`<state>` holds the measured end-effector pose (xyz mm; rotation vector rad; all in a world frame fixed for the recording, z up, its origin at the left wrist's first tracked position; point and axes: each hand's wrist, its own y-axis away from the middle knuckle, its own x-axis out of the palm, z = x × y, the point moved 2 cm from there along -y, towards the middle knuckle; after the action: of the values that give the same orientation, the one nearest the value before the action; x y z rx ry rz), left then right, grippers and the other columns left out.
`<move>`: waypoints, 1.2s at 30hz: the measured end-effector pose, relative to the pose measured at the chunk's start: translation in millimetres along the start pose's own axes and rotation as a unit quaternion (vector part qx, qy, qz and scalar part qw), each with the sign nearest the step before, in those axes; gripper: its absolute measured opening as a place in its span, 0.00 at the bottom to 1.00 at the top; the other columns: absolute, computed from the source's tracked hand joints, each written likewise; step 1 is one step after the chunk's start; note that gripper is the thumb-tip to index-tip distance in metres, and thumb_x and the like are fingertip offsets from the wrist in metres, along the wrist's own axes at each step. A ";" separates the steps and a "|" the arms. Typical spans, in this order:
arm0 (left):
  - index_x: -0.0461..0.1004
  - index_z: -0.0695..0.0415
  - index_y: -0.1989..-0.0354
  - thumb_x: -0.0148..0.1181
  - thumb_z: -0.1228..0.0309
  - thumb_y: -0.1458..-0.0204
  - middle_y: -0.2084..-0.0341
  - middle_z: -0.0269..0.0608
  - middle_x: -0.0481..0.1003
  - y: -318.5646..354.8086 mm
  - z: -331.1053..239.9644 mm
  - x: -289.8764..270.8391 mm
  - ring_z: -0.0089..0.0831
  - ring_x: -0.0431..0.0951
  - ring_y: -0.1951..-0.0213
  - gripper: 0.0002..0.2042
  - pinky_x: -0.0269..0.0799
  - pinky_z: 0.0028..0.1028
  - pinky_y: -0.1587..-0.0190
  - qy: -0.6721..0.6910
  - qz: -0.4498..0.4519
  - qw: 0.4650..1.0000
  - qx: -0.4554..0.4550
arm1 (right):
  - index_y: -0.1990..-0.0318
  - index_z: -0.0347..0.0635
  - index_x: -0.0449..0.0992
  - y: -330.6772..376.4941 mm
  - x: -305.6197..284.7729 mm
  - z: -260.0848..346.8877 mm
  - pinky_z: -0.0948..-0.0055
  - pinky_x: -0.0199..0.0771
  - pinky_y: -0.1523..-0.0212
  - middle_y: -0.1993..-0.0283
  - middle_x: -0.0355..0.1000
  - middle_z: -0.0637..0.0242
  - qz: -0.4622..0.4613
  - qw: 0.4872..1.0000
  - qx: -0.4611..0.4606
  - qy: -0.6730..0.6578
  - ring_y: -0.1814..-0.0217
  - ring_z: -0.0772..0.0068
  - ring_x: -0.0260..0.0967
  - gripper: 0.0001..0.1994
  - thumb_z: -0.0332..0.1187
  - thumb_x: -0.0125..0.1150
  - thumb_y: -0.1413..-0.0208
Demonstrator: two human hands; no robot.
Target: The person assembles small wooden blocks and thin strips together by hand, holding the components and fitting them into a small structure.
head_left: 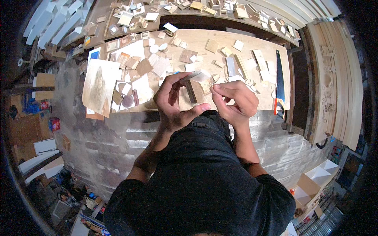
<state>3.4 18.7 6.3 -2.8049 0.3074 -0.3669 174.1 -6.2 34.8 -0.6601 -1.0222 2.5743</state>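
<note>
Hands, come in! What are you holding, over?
Left hand grip shut on dark wood strip. Right hand pinches thin sliver at strip's top end. Workbench below crowded with wood offcuts; handsaw lies right, apart.

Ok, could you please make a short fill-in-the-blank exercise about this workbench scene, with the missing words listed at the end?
1. The left hand holds a small dark ____ block.
2. The right hand pinches a thin sliver with its ____.
3. A saw with a blue blade lies near the ____ edge of the workbench.
4. The person wears a ____ shirt.

Missing words: wooden; fingertips; right; black
</note>
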 end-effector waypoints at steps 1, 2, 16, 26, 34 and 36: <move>0.64 0.69 0.45 0.77 0.68 0.64 0.52 0.48 0.72 -0.3 -1.5 0.7 0.31 0.74 0.51 0.37 0.70 0.30 0.45 0.000 0.000 1.000 -0.013 | 0.71 0.37 0.81 -1.0 0.9 1.1 0.78 0.73 0.76 0.71 0.78 0.61 -0.004 1.000 -0.002 -0.003 0.74 0.71 0.76 0.08 0.18 0.69 0.61; 0.65 0.69 0.45 0.77 0.68 0.64 0.53 0.47 0.72 -0.2 -1.9 0.9 0.30 0.74 0.51 0.37 0.70 0.30 0.45 0.000 0.000 1.000 -0.027 | 0.71 0.37 0.80 -1.9 1.5 1.8 0.78 0.73 0.76 0.71 0.78 0.61 -0.008 1.000 -0.005 -0.006 0.74 0.71 0.76 0.08 0.18 0.69 0.61; 0.65 0.68 0.46 0.79 0.68 0.66 0.53 0.45 0.72 -7.2 5.6 -3.7 0.30 0.74 0.51 0.38 0.70 0.31 0.45 -0.004 0.002 1.000 -0.030 | 0.71 0.39 0.80 -12.4 4.7 -8.3 0.78 0.73 0.77 0.71 0.78 0.62 0.005 0.998 -0.057 0.023 0.74 0.72 0.76 0.08 0.19 0.70 0.62; 0.66 0.67 0.46 0.79 0.69 0.67 0.53 0.45 0.73 -4.2 5.0 -4.2 0.30 0.74 0.50 0.37 0.70 0.30 0.45 -0.050 0.000 0.998 -0.035 | 0.74 0.44 0.79 -24.7 3.7 -3.3 0.75 0.71 0.77 0.70 0.78 0.67 0.093 0.991 -0.086 0.052 0.75 0.72 0.75 0.07 0.24 0.71 0.63; 0.67 0.67 0.47 0.79 0.68 0.67 0.55 0.46 0.73 -8.4 6.7 -4.6 0.30 0.75 0.53 0.37 0.72 0.30 0.47 -0.058 -0.010 0.998 -0.033 | 0.73 0.43 0.79 -19.9 -2.9 -13.6 0.74 0.70 0.77 0.70 0.78 0.67 0.101 0.991 -0.062 0.054 0.75 0.71 0.74 0.07 0.24 0.70 0.63; 0.67 0.68 0.47 0.79 0.67 0.67 0.55 0.46 0.73 -8.8 6.1 -3.5 0.29 0.75 0.53 0.37 0.72 0.30 0.48 -0.067 -0.004 0.997 -0.043 | 0.73 0.43 0.80 -25.9 -0.6 -10.2 0.74 0.70 0.77 0.70 0.78 0.67 0.087 0.993 -0.072 0.044 0.75 0.71 0.74 0.07 0.24 0.70 0.63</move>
<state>3.3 29.4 2.6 -2.8992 0.2878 -0.1700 182.4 17.6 46.6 -0.9311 -1.1782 2.6072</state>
